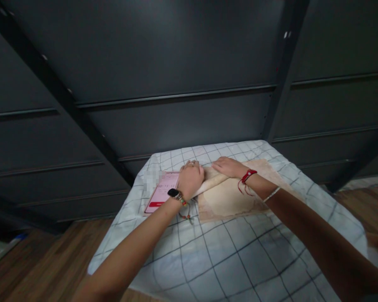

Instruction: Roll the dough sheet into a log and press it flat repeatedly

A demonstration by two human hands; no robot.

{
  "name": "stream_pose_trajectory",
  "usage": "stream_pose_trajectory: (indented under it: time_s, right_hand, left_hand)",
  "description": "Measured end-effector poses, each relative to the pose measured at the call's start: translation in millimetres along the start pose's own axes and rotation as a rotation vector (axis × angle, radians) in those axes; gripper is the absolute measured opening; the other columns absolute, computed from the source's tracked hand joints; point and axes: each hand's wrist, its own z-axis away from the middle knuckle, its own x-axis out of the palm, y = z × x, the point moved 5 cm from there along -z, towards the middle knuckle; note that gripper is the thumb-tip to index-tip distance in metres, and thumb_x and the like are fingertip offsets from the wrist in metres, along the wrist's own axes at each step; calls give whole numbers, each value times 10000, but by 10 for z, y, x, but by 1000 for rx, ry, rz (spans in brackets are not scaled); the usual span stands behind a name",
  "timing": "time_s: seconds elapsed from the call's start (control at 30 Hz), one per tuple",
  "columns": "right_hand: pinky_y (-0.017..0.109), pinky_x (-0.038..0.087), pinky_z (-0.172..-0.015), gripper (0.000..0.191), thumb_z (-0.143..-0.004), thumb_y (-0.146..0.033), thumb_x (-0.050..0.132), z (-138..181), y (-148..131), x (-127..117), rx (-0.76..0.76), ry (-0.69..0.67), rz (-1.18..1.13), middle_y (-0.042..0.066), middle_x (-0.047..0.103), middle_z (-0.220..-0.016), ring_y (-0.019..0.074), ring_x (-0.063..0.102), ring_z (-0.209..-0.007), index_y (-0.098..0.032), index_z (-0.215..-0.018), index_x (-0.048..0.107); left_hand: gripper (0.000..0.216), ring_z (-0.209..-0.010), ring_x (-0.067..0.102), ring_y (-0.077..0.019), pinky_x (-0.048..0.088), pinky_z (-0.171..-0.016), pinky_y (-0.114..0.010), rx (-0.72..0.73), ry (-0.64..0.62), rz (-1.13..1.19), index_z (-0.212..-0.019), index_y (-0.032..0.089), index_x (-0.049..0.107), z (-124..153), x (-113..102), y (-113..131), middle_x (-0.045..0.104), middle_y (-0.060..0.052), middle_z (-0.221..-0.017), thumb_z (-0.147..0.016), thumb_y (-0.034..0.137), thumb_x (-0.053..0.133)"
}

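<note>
A thin beige sheet (229, 200) with uneven, darker edges lies flat on the cloth in front of me. Across its upper left runs a pale beige roll (212, 182); I cannot tell whether it is a rolled part of the sheet or a separate thing. My left hand (191, 178) is closed over the roll's left end, fingers bent and partly hidden. My right hand (229, 167) rests on the far side of the roll, fingers stretched out and lying flat. A pink-screened phone or tablet (160, 193) showing digits lies just left of my left hand, which partly covers it.
A white cloth with dark grid lines (223, 256) covers the small table. Directly behind it stands a dark grey panel wall (182, 121) with metal bars. Wooden floor (50, 260) shows at both sides, with a pale object (1, 251) at far left.
</note>
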Motion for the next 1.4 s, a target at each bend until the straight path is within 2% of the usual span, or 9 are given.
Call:
stream_pose_trajectory:
  time_s: [0.13, 0.23, 0.3, 0.4, 0.5, 0.63, 0.87, 1.17, 1.4]
  right_hand:
    - [357, 378, -916, 382, -996, -291, 296, 187, -88, -24, 29, -6, 8, 120, 665, -1093, 203, 540, -1050, -149, -1088, 639]
    - [409, 375, -943, 410, -994, -296, 268, 431, -189, -93, 105, 35, 29, 125, 643, -1162, 238, 513, -1135, -156, -1122, 630]
    - [446, 340, -991, 424, -995, -326, 256, 626, -259, -154, 144, 84, 26, 105, 604, -1252, 252, 465, -1213, -172, -1199, 595]
    - [474, 263, -1058, 441, -996, -362, 247, 864, -359, -198, 109, 99, 2, 84, 555, -1330, 249, 410, -1274, -197, -1278, 543]
    - [503, 224, -1073, 456, -990, -381, 251, 937, -382, -187, 94, 81, -12, 104, 529, -1356, 257, 396, -1284, -188, -1301, 522]
    - [504, 232, -1059, 446, -978, -391, 277, 797, -336, -144, 111, 67, -45, 117, 536, -1336, 260, 418, -1256, -171, -1269, 534]
    - [423, 321, -993, 399, -972, -383, 328, 410, -285, -119, 76, 35, -85, 94, 578, -1286, 244, 480, -1174, -194, -1221, 576]
    - [416, 333, -996, 474, -984, -357, 245, -18, -238, 48, 49, 7, -40, 52, 528, -1376, 240, 424, -1262, -229, -1346, 524]
    - [409, 363, -977, 487, -980, -382, 233, -191, -239, 65, 31, -30, -59, 49, 545, -1359, 228, 445, -1241, -240, -1351, 513]
  left_hand:
    - [311, -1085, 554, -272, 438, -911, -396, 64, -91, 58, -1053, 126, 573, 117, 12, 169, 626, -159, -1085, -968, 266, 309]
    - [327, -1076, 560, -281, 436, -919, -411, 86, -153, 106, -1055, 128, 578, 328, 39, 329, 629, -162, -1083, -968, 297, 312]
    - [350, -1112, 543, -283, 415, -957, -416, 116, -129, 132, -1096, 120, 565, 521, 26, 465, 618, -168, -1118, -972, 315, 303]
    - [411, -1223, 469, -297, 335, -1051, -417, 180, -42, 134, -1222, 67, 499, 785, -24, 660, 553, -203, -1247, -960, 344, 347]
    - [465, -1266, 431, -307, 280, -1096, -415, 174, -16, 95, -1278, 11, 446, 902, -51, 745, 520, -234, -1290, -944, 330, 389]
    - [439, -1214, 487, -306, 317, -1065, -423, 122, -41, 83, -1254, 24, 465, 858, -68, 723, 577, -231, -1205, -959, 336, 377]
    - [534, -1228, 454, -357, 372, -995, -472, 32, -65, 41, -1249, 12, 463, 665, -39, 544, 520, -270, -1267, -921, 432, 464]
    - [466, -1212, 459, -345, 399, -958, -417, -25, -160, 34, -1166, 44, 543, 543, -27, 424, 563, -224, -1220, -916, 429, 460]
    - [513, -1196, 478, -315, 405, -948, -380, -43, -220, 34, -1246, 25, 498, 480, -49, 361, 563, -219, -1232, -953, 435, 401]
